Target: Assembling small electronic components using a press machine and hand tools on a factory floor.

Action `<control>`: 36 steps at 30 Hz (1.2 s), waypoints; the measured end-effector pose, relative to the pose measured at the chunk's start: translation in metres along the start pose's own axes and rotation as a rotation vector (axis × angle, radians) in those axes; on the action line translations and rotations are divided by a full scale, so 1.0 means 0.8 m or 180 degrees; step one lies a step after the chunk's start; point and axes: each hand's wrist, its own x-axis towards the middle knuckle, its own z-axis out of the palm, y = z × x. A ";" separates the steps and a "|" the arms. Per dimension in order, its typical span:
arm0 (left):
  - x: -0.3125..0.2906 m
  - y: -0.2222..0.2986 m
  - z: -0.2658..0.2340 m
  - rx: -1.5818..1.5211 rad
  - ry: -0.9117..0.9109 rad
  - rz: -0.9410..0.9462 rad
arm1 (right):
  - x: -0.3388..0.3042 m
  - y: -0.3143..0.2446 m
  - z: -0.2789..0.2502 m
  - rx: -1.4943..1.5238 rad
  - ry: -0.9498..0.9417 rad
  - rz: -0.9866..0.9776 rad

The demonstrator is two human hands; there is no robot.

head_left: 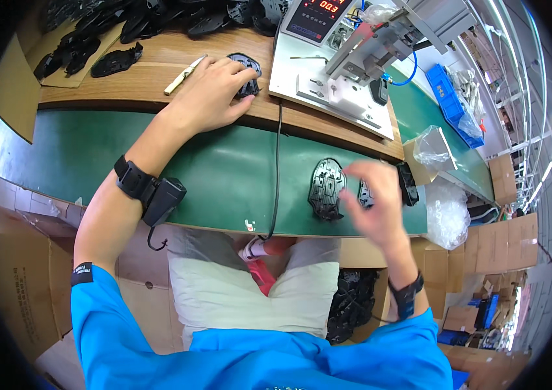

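Observation:
My left hand (214,88) rests over a dark mouse-shaped plastic shell (247,60) on the wooden board, its fingers and thumb curved around the shell's edges and hiding part of it. My right hand (380,198), slightly smeared by motion, hovers over the green table with thumb and fingers apart and nothing visible between them. Just left of it lies a black oval shell (326,190) with its ribbed inside facing up. Another black shell (365,194) shows partly behind the right hand, and a dark piece (408,184) sits beyond it.
A white-handled tool (185,75) lies beside my left hand. Black shells (116,60) are piled at the back left. At the back right stands a bench machine (347,91) with a red-digit display box (320,18). A black cable (278,169) crosses the table. A blue bin (451,104) is farther right.

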 end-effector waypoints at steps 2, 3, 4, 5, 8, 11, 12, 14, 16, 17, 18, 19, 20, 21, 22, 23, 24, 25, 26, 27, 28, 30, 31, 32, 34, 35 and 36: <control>0.002 0.003 0.003 0.0013 0.0094 0.0019 | 0.036 0.036 -0.001 0.0532 0.0618 0.0716; 0.003 0.004 0.005 0.0041 0.0184 0.0037 | 0.055 0.063 -0.005 0.0379 0.0670 0.0846; 0.004 0.003 0.007 0.0042 0.0188 0.0030 | 0.074 0.085 -0.005 0.0639 0.0687 0.1113; 0.007 0.000 0.011 -0.0060 0.0160 0.0042 | 0.091 0.107 -0.004 0.0727 0.0655 0.1252; 0.003 -0.003 0.012 -0.0159 0.0119 0.0032 | 0.125 0.139 0.011 0.0443 0.0620 0.1215; 0.001 -0.005 0.011 -0.0167 0.0159 0.0037 | 0.139 0.141 0.020 0.0562 0.0466 0.1315; 0.002 -0.003 0.012 -0.0166 0.0136 0.0044 | 0.140 0.145 0.024 0.0790 0.0407 0.1451; 0.002 -0.001 0.013 -0.0170 0.0119 0.0037 | 0.141 0.156 0.034 0.1084 0.0522 0.1594; 0.003 -0.001 0.015 -0.0154 0.0136 0.0055 | 0.142 0.165 0.040 0.1577 0.0667 0.1817; 0.003 -0.002 0.015 -0.0158 0.0139 0.0048 | 0.143 0.167 0.042 0.1574 0.0660 0.1814; 0.003 -0.002 0.016 -0.0133 0.0131 0.0056 | 0.143 0.168 0.045 0.1663 0.0667 0.1848; 0.003 -0.002 0.017 -0.0109 0.0123 0.0066 | 0.142 0.170 0.047 0.1751 0.0678 0.1884; 0.001 -0.003 0.018 -0.0107 0.0121 0.0056 | 0.144 0.163 0.049 0.1756 0.0669 0.1881; -0.001 -0.003 0.020 -0.0119 0.0145 0.0072 | 0.145 0.156 0.052 0.1682 0.0728 0.1902; -0.003 -0.004 0.021 -0.0132 0.0168 0.0087 | 0.146 0.149 0.055 0.1609 0.0786 0.1924; -0.002 -0.003 0.021 -0.0138 0.0170 0.0092 | 0.145 0.151 0.055 0.1601 0.0789 0.1928; 0.000 -0.002 0.020 -0.0167 0.0162 0.0090 | 0.145 0.152 0.056 0.1547 0.0871 0.1915; 0.001 -0.001 0.020 -0.0194 0.0152 0.0086 | 0.144 0.154 0.058 0.1494 0.0951 0.1901; 0.002 -0.001 0.021 -0.0197 0.0150 0.0085 | 0.144 0.156 0.059 0.1493 0.0949 0.1904; 0.002 -0.001 0.021 -0.0182 0.0165 0.0098 | 0.143 0.159 0.060 0.1466 0.0997 0.1808; 0.002 -0.001 0.021 -0.0167 0.0181 0.0110 | 0.143 0.161 0.062 0.1437 0.1046 0.1710; 0.003 -0.002 0.022 -0.0167 0.0157 0.0089 | 0.144 0.161 0.065 0.1464 0.1176 0.1640; 0.003 -0.002 0.022 -0.0159 0.0135 0.0081 | 0.144 0.160 0.066 0.1492 0.1321 0.1567; 0.002 -0.003 0.023 -0.0164 0.0137 0.0071 | 0.145 0.157 0.068 0.1490 0.1309 0.1564; -0.002 -0.003 0.022 -0.0043 0.0133 0.0101 | 0.145 0.153 0.069 0.1553 0.1336 0.1570; -0.001 -0.002 0.023 -0.0057 0.0138 0.0097 | 0.144 0.155 0.067 0.1540 0.1328 0.1572; 0.000 -0.002 0.024 -0.0077 0.0180 0.0109 | 0.143 0.157 0.067 0.1507 0.1314 0.1496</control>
